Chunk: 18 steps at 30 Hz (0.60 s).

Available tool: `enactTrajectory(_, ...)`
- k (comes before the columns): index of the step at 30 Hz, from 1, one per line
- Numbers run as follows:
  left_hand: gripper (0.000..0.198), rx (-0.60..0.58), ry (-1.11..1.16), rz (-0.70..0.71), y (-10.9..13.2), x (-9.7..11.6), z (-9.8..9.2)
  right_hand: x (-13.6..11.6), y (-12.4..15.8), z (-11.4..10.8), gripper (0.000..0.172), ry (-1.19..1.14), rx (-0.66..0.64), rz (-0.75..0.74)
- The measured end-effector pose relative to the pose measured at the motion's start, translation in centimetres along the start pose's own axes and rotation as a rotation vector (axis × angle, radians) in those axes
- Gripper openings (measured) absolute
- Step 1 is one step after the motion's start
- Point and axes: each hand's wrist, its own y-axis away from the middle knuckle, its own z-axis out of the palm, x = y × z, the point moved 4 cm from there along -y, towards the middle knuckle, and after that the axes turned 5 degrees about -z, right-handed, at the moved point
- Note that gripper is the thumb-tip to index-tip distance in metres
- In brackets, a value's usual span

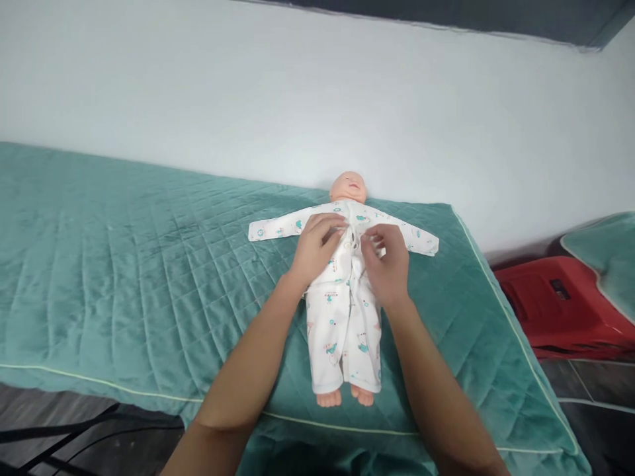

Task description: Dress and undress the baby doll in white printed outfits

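Lying face-up: baby doll [348,188], printed white outfit [329,324], on green quilted cover [149,277]
Left hand [317,243]: half-curled by the chest ties [348,244], can't tell if pinching
Right hand [389,261]: ditto, opposite side

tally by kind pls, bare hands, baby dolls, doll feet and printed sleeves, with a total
Bare hands: 2 (left hand, right hand)
Baby doll: 1
Doll feet: 2
Printed sleeves: 2
Total: 7
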Motion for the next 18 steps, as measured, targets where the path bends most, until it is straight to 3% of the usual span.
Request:
enactTrajectory(2, 0.015, -0.015, 0.002, -0.009, 0.8, 0.3, -0.4, -1.0, 1.2, -0.1, 0.006, 0.095, -0.079, -0.015)
enactTrajectory(7, 0.013, -0.186, 0.047, -0.032, 1.3, 0.5, -0.4, -1.5, 2.7, 0.1, 0.026, 0.191, -0.255, -0.029)
enactTrajectory(11, 0.007, -0.291, 0.030, -0.005, 0.9, 0.6, -0.3, -0.9, 2.6, -0.1, 0.011, 0.251, -0.258, 0.029)
enactTrajectory(18, 0.007, -0.299, 0.017, -0.057, 1.0, 1.0, -0.2, -0.2, 1.0, -0.6, 0.005, 0.174, -0.162, 0.103)
